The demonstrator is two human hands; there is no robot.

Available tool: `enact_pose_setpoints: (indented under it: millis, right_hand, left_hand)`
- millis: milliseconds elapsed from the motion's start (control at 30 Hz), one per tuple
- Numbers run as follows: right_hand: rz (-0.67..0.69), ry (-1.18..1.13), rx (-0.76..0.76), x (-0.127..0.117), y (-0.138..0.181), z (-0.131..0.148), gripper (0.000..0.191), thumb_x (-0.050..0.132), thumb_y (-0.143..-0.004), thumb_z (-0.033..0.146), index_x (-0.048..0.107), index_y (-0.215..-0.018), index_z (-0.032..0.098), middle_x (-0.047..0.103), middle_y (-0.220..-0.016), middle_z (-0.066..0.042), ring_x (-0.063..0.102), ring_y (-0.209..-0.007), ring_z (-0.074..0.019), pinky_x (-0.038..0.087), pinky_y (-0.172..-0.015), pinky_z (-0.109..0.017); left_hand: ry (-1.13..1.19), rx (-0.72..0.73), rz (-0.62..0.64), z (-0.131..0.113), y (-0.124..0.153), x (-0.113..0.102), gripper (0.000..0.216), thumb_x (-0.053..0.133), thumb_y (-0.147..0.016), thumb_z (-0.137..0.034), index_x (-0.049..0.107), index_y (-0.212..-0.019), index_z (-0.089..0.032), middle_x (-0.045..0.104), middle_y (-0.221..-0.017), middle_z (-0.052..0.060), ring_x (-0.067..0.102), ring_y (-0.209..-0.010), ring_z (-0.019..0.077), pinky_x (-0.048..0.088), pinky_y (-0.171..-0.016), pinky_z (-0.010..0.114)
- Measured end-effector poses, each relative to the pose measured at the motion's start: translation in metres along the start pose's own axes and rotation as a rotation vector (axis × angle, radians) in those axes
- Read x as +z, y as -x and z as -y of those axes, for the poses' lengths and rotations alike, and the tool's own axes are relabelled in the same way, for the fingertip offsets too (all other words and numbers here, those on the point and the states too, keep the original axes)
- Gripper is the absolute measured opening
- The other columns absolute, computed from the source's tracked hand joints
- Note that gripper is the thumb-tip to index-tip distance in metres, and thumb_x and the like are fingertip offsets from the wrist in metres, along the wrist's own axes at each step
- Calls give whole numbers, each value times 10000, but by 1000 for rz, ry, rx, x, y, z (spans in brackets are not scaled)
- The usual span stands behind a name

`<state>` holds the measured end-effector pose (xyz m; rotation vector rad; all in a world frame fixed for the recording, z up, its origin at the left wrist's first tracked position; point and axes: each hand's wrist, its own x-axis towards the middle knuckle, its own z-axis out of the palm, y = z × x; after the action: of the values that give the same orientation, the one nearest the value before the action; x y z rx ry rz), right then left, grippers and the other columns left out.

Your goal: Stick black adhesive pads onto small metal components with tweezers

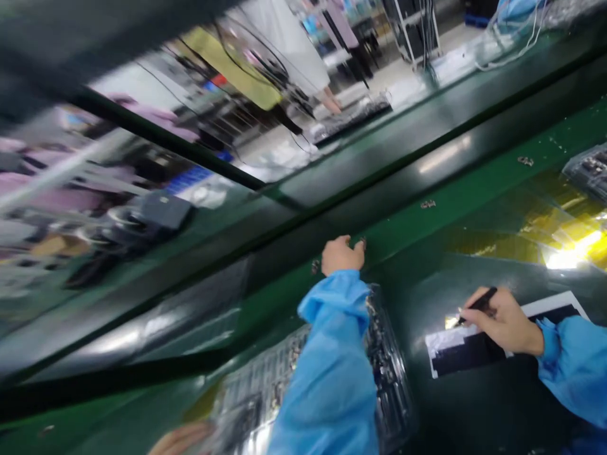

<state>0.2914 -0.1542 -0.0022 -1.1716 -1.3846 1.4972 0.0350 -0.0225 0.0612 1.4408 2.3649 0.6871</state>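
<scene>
My left hand (342, 254), in a blue sleeve, reaches forward to the green conveyor belt (474, 189). Its fingers are curled in a pinch at a small metal part (363, 241). Another small part (315, 266) lies just left of that hand. My right hand (505, 321) is closed on a thin black tool (478, 303), whose tip rests on a black-and-white sheet (474, 351) on the dark bench. Under my left forearm lies a clear tray (389, 373) holding several small parts.
More small metal parts (427, 204) (525, 161) sit spaced along the belt. A second parts tray (588, 167) and yellow film (521, 237) lie at the right. Another hand (180, 437) shows at the bottom edge. A person in a white coat (289, 44) stands beyond the line.
</scene>
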Motion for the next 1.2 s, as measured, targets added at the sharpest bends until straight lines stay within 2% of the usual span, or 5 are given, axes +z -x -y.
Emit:
enact_pose_setpoints:
  millis: [167,267,367,600,1200]
  right_hand:
    - [-72,-110,37,-4,1,9,238,620,-769,380,588,-719,150,647,-556,-36,597,-463,-138,483,-442,-236]
    - [-63,-123,81,-1,3,9,269,630,-748,413,573,-705,154,626,-523,-22,584,-437,-132,473,-413,-230]
    - [-29,-108,127,1,2,3,290,640,-726,429,556,-694,153,603,-500,-14,585,-443,-134,468,-416,-226]
    - [55,1,150,-5,-3,-4,254,640,-729,381,549,-704,144,595,-510,-17,574,-445,-129,471,-424,-226]
    - [187,-13,253,-13,-8,3,299,711,-660,389,538,-705,150,594,-543,-4,620,-527,-150,508,-507,-251]
  left_hand:
    - [-86,381,196,22,130,-11,190,605,-738,-326,699,-891,-262,661,-848,63,602,-828,266,463,-776,386]
    - [-68,508,261,30,219,5,224,577,-755,-327,682,-950,-359,656,-801,52,612,-736,236,504,-605,330]
    - [-61,556,282,30,260,32,298,533,-795,-278,639,-1064,-348,646,-860,68,606,-776,240,516,-634,346]
    - [-321,711,221,31,254,55,316,432,-866,-165,563,-1151,-128,583,-892,91,556,-800,209,511,-656,329]
    - [-344,714,264,31,254,51,335,444,-868,-194,512,-1190,-129,538,-852,68,542,-751,187,493,-582,292]
